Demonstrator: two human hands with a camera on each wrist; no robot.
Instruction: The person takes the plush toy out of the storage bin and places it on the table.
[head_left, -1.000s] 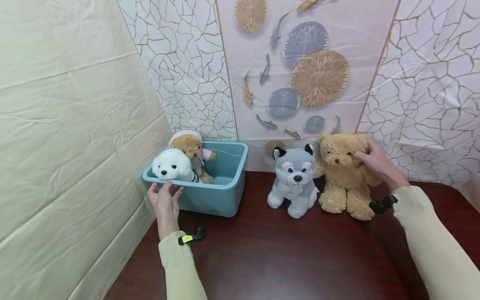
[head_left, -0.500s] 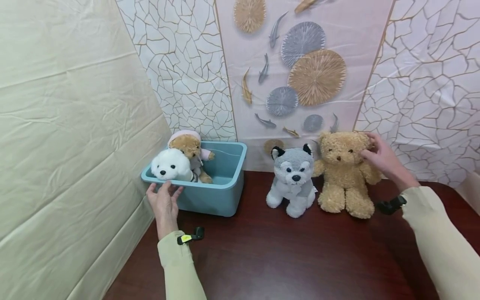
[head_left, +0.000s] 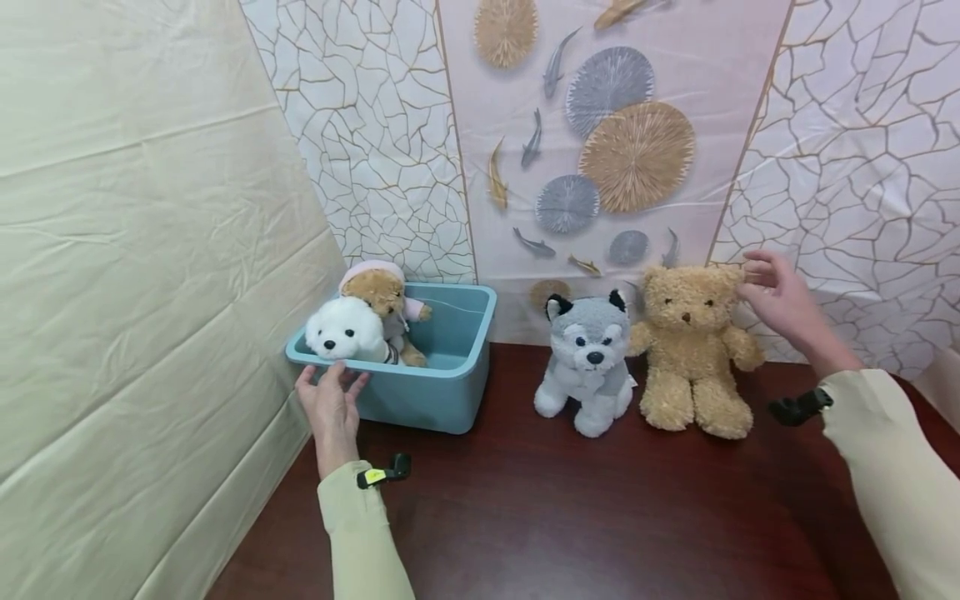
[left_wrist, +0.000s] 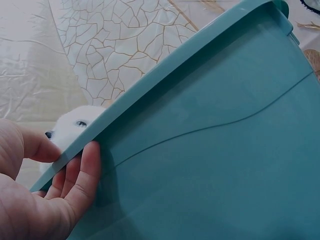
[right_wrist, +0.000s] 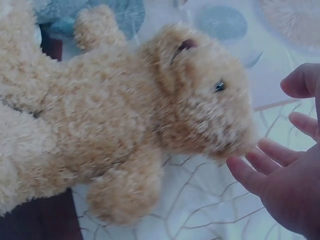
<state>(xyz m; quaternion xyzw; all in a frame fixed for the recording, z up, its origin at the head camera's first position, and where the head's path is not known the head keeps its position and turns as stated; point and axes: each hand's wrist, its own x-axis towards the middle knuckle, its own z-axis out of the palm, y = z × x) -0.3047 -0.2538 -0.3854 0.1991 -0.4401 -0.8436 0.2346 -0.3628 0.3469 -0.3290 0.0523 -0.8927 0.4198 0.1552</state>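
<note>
My left hand (head_left: 332, 408) pinches the front rim of a blue plastic bin (head_left: 420, 400); in the left wrist view the thumb and fingers (left_wrist: 86, 172) lie on either side of the rim. A white plush dog (head_left: 345, 329) leans inside the bin, in front of a small brown teddy bear in a pink hood (head_left: 378, 292). My right hand (head_left: 783, 304) hangs beside the head of a larger tan teddy bear (head_left: 690, 358), fingers spread and holding nothing. In the right wrist view its fingertips (right_wrist: 235, 162) are very near the bear's head; whether they touch I cannot tell.
A grey and white plush husky (head_left: 592, 367) sits left of the tan bear on the dark red-brown table (head_left: 570, 517). Patterned cloth (head_left: 630, 158) hangs behind, and a cream cloth (head_left: 150, 275) hangs at the left, close to the bin.
My right hand has let go of the tan bear's head and moved right, its fingers opening. The bear now sits facing forward by itself. My left hand stays on the bin rim.
</note>
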